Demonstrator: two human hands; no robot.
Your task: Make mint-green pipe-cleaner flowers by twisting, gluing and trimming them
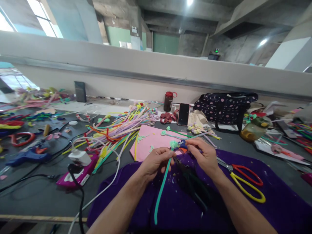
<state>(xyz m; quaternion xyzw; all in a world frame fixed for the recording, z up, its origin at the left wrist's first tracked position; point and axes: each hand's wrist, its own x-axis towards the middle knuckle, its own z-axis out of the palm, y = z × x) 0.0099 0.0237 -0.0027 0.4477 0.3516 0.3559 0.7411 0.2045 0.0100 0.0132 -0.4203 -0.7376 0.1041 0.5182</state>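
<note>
Left hand (156,162) first: thumb and fingers are closed in a pinch on the mint stem (162,191) right under the mint flower (173,144), with basically no gap. The stem hangs down from that pinch, over the purple cloth (138,198). Right hand (201,154) is closed too, fingertips pinching a small blue piece (182,144) right beside the flower. Too small to tell what that is, sorry. So the flower sits between the 2 hands.

Surface, left to right: far left of the grip there's a blue glue gun (30,157), then a pink power strip (75,175) with a white plug (79,157) in it. Nearer, up and left, a big pile of fuzzy stems (129,122). Just beyond the grip is a pink sheet (148,138) with green bits on it, and past that a red-lidded bottle (168,100) and an upright phone (183,114). Black pliers (195,187) lie below the grip on the cloth, and scissors (243,178) with 1 red and 1 yellow handle are right of it. Further off to the right: a dark patterned bag (223,109), then a jar (254,128).

Room: windows far left, a pale partition (156,61) behind the table (56,195), concrete ceiling with 2 bright lights above and right.
</note>
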